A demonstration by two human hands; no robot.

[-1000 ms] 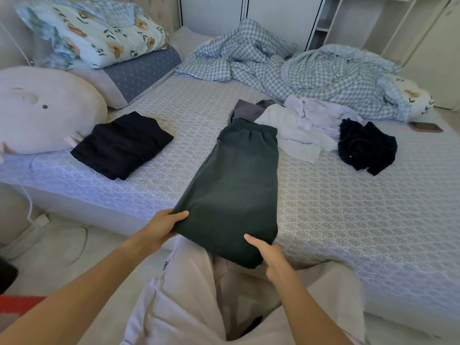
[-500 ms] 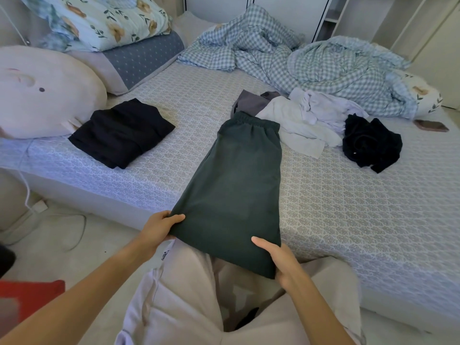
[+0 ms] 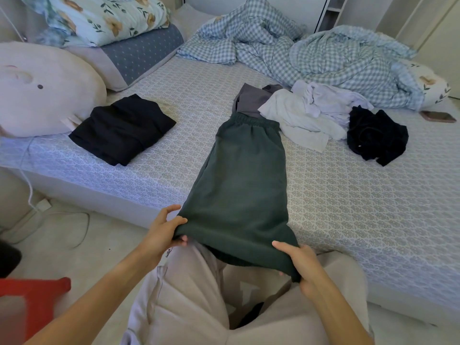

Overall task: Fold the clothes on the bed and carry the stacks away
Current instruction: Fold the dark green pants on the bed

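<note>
Dark green trousers lie lengthwise on the bed, waistband away from me, the near end hanging over the bed's edge. My left hand grips the near left corner and my right hand grips the near right corner, lifting that end. A folded black garment rests at the left. Behind the trousers lies a loose pile: a grey garment, white clothes and a crumpled black garment.
A checked blue duvet is bunched at the far side. Pillows and a round plush cushion fill the left end. A phone lies at the right. A cable and a red object are on the floor.
Both hands have closed on the near corners of the green trousers and raised that end; the fabric now bunches between them. The view has tilted slightly.
</note>
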